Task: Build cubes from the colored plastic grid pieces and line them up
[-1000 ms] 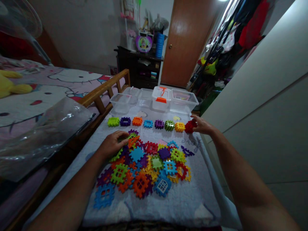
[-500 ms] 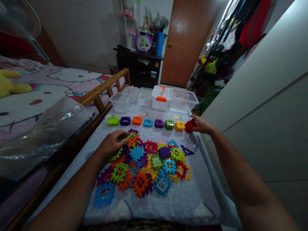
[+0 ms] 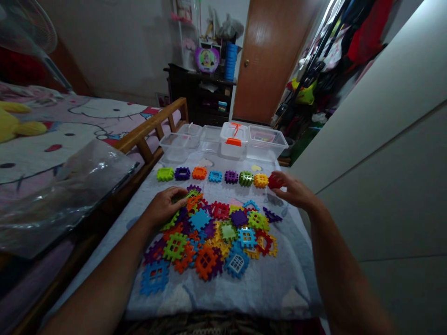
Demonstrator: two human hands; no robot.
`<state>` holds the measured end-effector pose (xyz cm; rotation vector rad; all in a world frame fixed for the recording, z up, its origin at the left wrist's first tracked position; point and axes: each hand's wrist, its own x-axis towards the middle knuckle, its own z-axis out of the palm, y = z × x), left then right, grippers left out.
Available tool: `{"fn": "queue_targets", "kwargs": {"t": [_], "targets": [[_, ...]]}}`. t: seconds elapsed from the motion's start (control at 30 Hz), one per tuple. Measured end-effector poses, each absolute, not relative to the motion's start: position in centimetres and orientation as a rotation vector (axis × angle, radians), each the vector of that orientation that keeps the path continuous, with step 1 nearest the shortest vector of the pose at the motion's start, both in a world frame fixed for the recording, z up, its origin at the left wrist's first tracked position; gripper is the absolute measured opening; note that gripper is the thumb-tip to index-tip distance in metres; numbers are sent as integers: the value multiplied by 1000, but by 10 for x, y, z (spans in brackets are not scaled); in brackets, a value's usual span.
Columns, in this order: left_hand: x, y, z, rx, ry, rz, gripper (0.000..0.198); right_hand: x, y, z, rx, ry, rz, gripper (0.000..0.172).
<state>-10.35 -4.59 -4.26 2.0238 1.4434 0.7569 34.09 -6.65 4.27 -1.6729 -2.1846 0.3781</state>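
Note:
At the right end of a row of toy building blocks, my right hand has its fingers and thumb around a red building block, which they partly cover. A yellow block stands beside it, then a green block and several others in a line to the left. My left hand rests at the far left edge of a heap of toothed plastic building pieces, fingers bent and thumb apart, near an orange piece. Within the heap lie a blue square and a purple square.
Clear plastic boxes line the cloth's far edge, one with an orange latch. A wooden bed rail runs along the left, with a clear plastic bag by it. A pale cabinet stands close on the right.
My right hand has shifted slightly left and over the red block, now covering more of it. The left hand has stayed at the heap's edge.

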Motion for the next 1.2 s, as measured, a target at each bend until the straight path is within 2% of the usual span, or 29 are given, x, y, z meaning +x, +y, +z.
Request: {"fn": "queue_targets", "kwargs": {"t": [0.1, 0.23, 0.3, 0.47, 0.7, 0.87, 1.0, 1.2], "targets": [[-102, -47, -41, 2012, 1449, 774, 42, 312, -86, 37, -1656, -2182, 583, 43], [-101, -48, -39, 2012, 1445, 763, 42, 280, -102, 26, -1679, -2219, 692, 34], [-101, -48, -38, 2034, 1444, 771, 42, 267, -107, 21, -1658, -2281, 666, 36], [-101, -48, -38, 2084, 1467, 804, 38, 245, -112, 9, -1599, -2430, 543, 53], [-101, -46, -41, 2107, 1462, 835, 34, 217, -108, -8, -1503, -2337, 448, 39], [-102, -46, -43, 2102, 1456, 834, 33, 192, -106, -9, -1516, -2412, 397, 45], [-102, -46, -42, 2086, 1457, 826, 34, 180, -107, -8, -1506, -2482, 382, 37], [-101, -47, -41, 2069, 1467, 801, 35, 182, -106, -14, -1542, -2417, 311, 53]]}}
